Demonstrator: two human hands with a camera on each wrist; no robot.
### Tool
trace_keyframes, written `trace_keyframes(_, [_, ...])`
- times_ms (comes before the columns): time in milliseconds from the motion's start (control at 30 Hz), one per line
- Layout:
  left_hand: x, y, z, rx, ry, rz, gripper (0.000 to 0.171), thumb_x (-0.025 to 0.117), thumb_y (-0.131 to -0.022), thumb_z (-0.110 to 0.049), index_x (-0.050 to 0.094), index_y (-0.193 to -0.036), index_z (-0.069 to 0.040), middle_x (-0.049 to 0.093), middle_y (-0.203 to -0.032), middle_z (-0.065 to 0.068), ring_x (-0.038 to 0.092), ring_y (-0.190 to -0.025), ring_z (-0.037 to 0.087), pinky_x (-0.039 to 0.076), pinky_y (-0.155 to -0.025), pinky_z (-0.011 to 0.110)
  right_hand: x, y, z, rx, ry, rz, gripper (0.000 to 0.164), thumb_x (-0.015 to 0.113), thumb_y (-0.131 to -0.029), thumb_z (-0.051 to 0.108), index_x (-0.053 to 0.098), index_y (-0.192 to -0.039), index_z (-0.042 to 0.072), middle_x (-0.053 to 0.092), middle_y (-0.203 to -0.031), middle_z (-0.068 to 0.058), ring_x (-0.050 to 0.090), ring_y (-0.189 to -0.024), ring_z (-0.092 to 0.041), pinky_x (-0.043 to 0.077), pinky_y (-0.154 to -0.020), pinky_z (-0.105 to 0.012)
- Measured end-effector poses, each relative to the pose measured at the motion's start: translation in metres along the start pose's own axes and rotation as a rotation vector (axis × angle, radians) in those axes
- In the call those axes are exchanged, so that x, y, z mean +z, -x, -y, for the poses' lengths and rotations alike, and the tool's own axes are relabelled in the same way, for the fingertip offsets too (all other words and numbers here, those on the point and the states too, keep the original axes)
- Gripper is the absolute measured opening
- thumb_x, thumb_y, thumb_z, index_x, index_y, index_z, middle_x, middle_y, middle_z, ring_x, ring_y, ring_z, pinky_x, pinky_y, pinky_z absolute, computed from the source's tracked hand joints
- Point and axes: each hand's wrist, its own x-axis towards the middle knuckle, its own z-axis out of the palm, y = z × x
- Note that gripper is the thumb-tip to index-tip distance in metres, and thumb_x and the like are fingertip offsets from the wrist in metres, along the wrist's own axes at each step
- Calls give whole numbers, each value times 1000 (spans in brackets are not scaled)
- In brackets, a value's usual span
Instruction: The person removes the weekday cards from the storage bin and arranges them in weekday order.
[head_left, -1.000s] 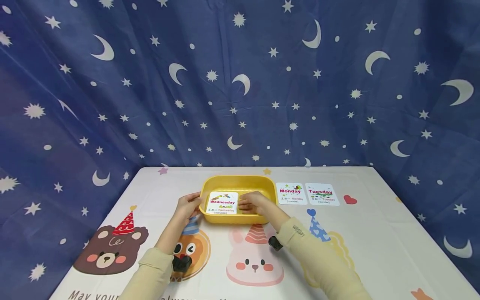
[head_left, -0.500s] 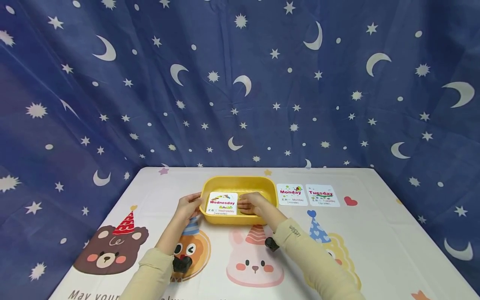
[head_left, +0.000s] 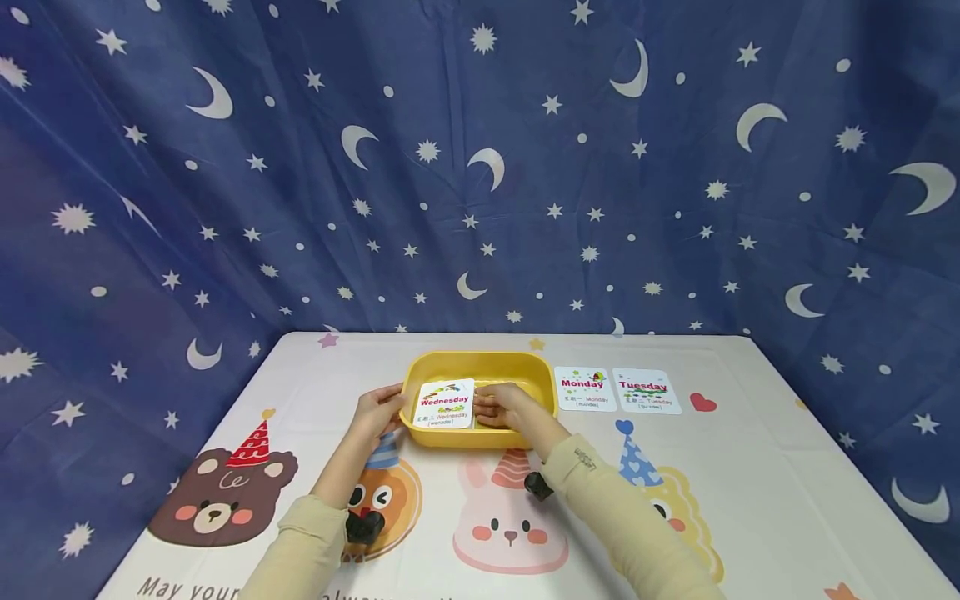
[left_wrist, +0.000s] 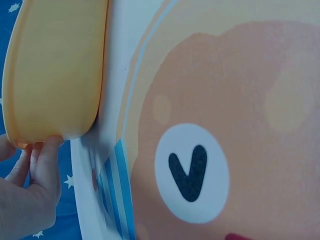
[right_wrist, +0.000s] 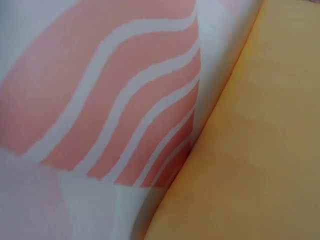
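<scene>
A yellow plastic tray (head_left: 480,438) stands near the back of the table. My left hand (head_left: 377,415) grips its left end; in the left wrist view, the fingers (left_wrist: 46,162) press against the tray's outer wall. Inside the tray, a square white card (head_left: 444,405) printed "Wednesday" sits slightly tilted. My right hand (head_left: 510,408) reaches over the front rim, its curled fingers holding that card at its right edge; the thumb is hidden. The right wrist view shows only the tray's yellow wall (right_wrist: 250,130) beside the tablecloth, not the hand.
To the right of the tray lie a "Monday" card (head_left: 586,389) and a "Tuesday" card (head_left: 647,392), side by side and face up. The white tablecloth (head_left: 780,492) carries printed cartoon animals. A blue curtain (head_left: 480,208) with moons and stars hangs behind the table.
The Wednesday card has turned a little and its top edge has risen. My right hand has shifted slightly left, while the left hand stays at the tray's end.
</scene>
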Motion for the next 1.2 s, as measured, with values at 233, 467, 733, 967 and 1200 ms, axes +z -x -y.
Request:
trace_keyframes(233, [0,-1,0,-3,-8,-6,40,51,-96,-8,47,-134,3,53,-126,24,55,-73,6,51,-60,14,14,8,2,2,50,-13,28,60,-88,3,58,-115,-5,63,-90,-17,63,-76,-24,56,-84,-41])
trace_keyframes(467, [0,-1,-1,-5,4,-2,40,50,-96,-7,47,-135,3,53,-128,25,59,-77,8,53,-61,14,4,-63,-29,-46,173,-24,24,69,-82,6,62,-103,-2,68,-87,-17,64,-69,-22,59,-67,-37])
trace_keyframes(733, [0,0,-1,-1,-9,-6,40,49,-96,-7,47,-135,3,53,-127,25,60,-83,13,54,-63,15,37,41,7,-97,288,-189,25,62,-88,0,55,-110,-10,59,-76,-11,51,-56,-11,50,-52,-17])
trace_keyframes(967, [1,-1,0,-4,-12,-10,40,48,-97,-8,46,-135,3,52,-128,25,60,-89,16,55,-65,16,32,43,12,-138,295,-266,15,63,-82,-6,57,-95,-3,53,-75,-6,48,-55,-11,44,-48,-17])
trace_keyframes(1200, [2,-2,0,-29,-25,-20,41,49,-97,-10,45,-137,0,51,-130,22,60,-92,15,57,-71,20,24,42,13,-176,349,-298,20,63,-78,-5,57,-97,-4,51,-85,-9,47,-63,-16,43,-47,-20])
